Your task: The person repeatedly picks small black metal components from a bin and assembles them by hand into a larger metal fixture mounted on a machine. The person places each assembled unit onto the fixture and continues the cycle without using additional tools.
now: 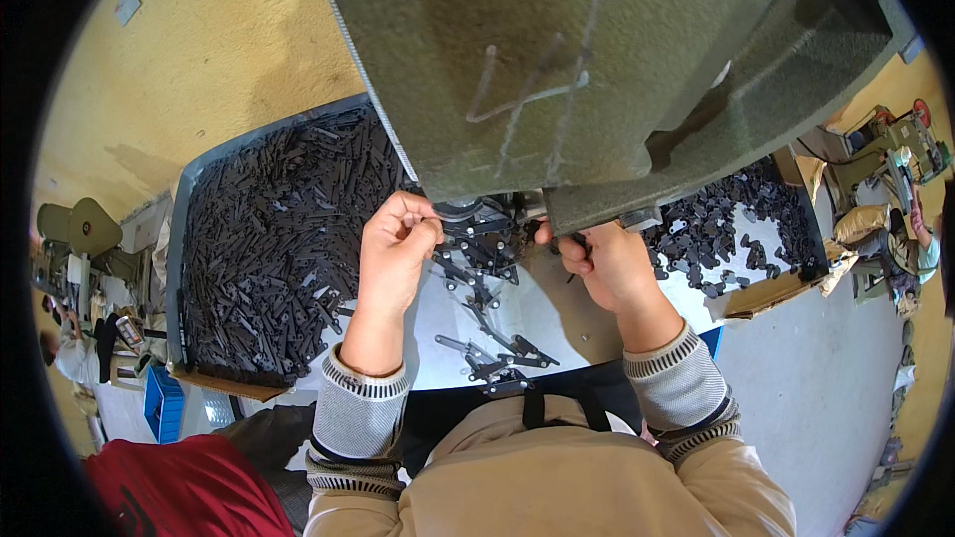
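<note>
A large green-grey machine head (497, 70) overhangs the work and hides part of it. My left hand (396, 249) is closed in a pinch at its lower edge, against dark metal parts; what the fingertips hold is too hidden to name. Curled under the machine's edge, my right hand (614, 264) has closed fingers, and whatever lies in them cannot be made out. Black metal linkages (482, 239) with shiny rivets are bunched between the hands. More riveted black linkages (500, 363) trail over the white tabletop (433, 313) toward me.
Thin black strips fill a large tray (179, 268) on the left. On the right, a cardboard-edged box (761, 298) holds small black plates. A blue crate (163, 404) stands low at the left, near a person in red (189, 487). Other people and machines are farther off on both sides.
</note>
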`<move>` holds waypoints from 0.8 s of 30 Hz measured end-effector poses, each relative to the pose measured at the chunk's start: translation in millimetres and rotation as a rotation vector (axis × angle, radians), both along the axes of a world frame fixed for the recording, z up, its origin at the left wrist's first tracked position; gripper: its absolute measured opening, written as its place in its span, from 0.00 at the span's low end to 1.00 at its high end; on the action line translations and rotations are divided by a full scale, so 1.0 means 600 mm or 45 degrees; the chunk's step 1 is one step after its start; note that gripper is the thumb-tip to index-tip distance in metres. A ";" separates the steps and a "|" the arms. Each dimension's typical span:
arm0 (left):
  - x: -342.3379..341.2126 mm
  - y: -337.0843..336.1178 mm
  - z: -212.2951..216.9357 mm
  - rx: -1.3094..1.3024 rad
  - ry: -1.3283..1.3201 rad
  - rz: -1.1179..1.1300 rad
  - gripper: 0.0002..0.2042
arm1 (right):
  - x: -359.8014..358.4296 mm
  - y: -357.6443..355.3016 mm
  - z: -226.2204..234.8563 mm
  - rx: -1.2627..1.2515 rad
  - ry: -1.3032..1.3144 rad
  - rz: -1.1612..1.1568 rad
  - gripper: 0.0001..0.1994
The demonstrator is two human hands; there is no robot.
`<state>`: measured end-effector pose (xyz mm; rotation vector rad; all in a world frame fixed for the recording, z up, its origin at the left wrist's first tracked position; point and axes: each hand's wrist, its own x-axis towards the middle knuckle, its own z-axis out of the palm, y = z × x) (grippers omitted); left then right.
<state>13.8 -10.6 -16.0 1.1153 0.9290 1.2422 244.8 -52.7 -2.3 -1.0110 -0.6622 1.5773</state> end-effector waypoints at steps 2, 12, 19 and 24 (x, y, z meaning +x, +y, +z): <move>-0.005 0.000 -0.001 -0.039 0.049 -0.005 0.04 | 0.009 -0.005 0.003 0.029 -0.008 0.064 0.12; -0.037 -0.001 0.001 0.116 0.550 0.113 0.10 | 0.027 -0.016 0.001 -0.149 0.047 0.238 0.13; -0.135 -0.033 0.041 0.359 1.309 -0.232 0.08 | 0.018 -0.026 -0.014 -0.060 -0.006 0.174 0.11; -0.136 -0.039 0.046 0.569 1.444 -0.413 0.10 | 0.015 -0.032 -0.008 -0.080 0.003 0.251 0.09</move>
